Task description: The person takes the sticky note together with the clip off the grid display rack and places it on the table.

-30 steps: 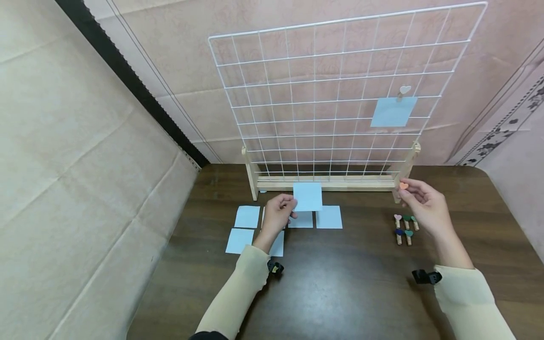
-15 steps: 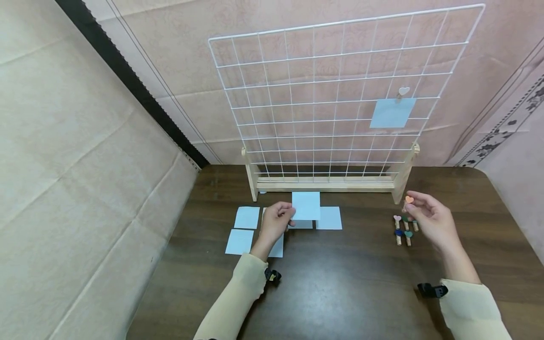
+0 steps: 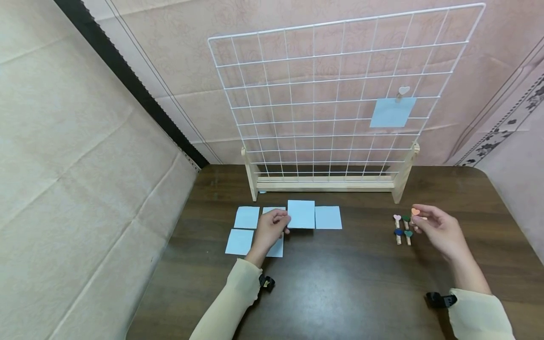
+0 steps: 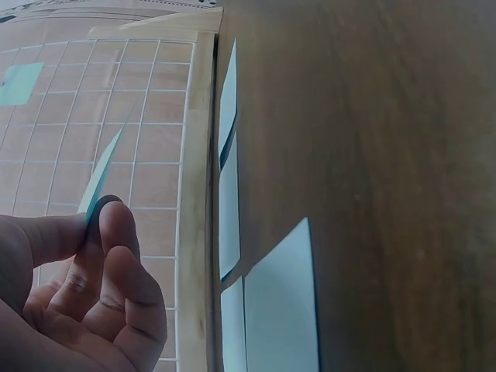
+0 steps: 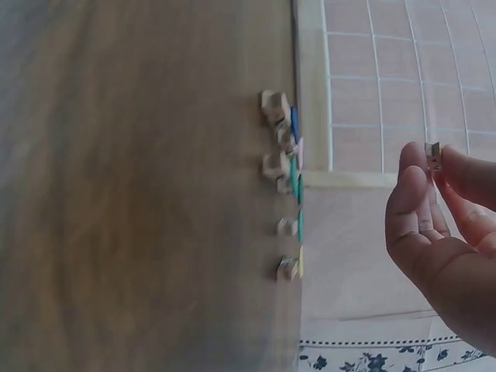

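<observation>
My left hand (image 3: pixel 268 232) pinches a light blue square of paper (image 3: pixel 301 214) between thumb and forefinger. In the left wrist view the held paper (image 4: pixel 99 177) appears nearly edge-on, raised off the table. Between thumb and fingers of my right hand (image 3: pixel 439 232) is a small wooden clothespin (image 5: pixel 433 156) topped with an orange heart. That hand hovers at the right end of a group of heart-topped clothespins (image 3: pixel 398 234) and hides part of it. Other blue squares (image 3: pixel 247 217) lie in rows on the table, some partly covered by my left hand and sleeve.
A white wire grid (image 3: pixel 314 113) stands upright in a wooden base (image 3: pixel 325 184) at the table's back. One blue square (image 3: pixel 392 113) hangs on its right side from a white-heart clothespin (image 3: pixel 403 90). Cloth-covered walls (image 3: pixel 93 170) rise behind and beside the brown table (image 3: pixel 340 283).
My left hand has lowered the paper toward me and slightly left. The right hand has come away from the base's right foot, toward me and rightward, still holding the orange-heart clothespin.
</observation>
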### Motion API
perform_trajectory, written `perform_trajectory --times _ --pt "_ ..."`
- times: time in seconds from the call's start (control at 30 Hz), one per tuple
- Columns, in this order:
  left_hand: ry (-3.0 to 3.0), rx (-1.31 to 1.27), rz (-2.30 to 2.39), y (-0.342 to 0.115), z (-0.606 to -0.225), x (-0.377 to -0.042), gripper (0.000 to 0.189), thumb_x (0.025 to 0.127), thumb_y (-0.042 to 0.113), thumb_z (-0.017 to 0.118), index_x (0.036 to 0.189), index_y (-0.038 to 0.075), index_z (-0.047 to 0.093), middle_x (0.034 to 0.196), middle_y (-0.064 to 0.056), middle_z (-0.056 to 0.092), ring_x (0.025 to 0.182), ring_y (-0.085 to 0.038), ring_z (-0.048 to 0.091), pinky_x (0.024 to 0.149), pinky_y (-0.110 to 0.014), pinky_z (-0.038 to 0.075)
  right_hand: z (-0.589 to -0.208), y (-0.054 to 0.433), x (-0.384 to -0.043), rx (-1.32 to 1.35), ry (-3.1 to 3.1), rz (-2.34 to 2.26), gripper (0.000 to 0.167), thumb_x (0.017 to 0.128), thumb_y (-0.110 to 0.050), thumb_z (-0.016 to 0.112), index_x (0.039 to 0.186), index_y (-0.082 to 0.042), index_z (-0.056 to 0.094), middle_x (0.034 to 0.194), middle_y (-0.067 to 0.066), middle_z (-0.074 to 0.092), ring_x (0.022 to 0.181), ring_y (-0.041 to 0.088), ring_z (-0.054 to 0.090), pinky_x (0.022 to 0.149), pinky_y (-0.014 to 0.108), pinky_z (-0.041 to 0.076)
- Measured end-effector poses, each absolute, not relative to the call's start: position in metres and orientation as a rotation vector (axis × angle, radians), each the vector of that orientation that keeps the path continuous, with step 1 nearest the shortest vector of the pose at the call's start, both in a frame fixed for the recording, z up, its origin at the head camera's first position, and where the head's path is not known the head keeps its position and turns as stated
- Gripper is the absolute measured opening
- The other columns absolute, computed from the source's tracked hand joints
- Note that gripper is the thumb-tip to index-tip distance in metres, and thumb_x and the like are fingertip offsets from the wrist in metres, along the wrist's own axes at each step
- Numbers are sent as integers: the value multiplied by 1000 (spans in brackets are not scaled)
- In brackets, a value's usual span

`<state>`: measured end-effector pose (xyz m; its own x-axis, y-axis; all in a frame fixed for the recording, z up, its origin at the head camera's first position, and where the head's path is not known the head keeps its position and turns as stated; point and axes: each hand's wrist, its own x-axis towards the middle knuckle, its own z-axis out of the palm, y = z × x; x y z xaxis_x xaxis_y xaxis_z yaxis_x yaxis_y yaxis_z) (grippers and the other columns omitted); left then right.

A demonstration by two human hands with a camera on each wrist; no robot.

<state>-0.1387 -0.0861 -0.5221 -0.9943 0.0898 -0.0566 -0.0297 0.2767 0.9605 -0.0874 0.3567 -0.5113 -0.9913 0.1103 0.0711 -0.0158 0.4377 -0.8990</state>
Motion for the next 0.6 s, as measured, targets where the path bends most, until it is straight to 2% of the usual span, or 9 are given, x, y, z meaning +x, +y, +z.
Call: perform_trajectory --times 0.17,0.3,0.4,0.6 --pt "2425 51 1814 -89 -524 -132 20 103 18 70 116 3 75 93 -5 79 68 -19 71 57 -25 51 -517 362 -81 -104 -2690 1523 41 108 -16 63 140 9 58 102 -6 67 81 8 70 67 26 60" --pt "2452 51 1791 -92 -526 -128 21 103 20 71 115 4 76 93 -5 80 68 -21 72 57 -26 52 -521 367 -77 -90 -2756 1521 38 109 -12 59 138 12 57 109 15 68 81 9 70 66 29 60" --pt "2458 47 1781 -93 -528 -126 20 102 20 71 114 5 76 92 -5 80 68 -20 71 56 -25 51 -525 372 -75 -103 -2802 1512 37 109 -9 58 137 14 56 112 25 65 80 8 69 66 30 60" --pt "2457 56 1789 -95 -528 -122 19 102 16 71 113 1 76 92 -7 80 67 -27 72 52 -23 48 -527 378 -73 -155 -2899 1537 36 109 -9 58 135 15 55 110 24 67 82 8 69 67 30 61"
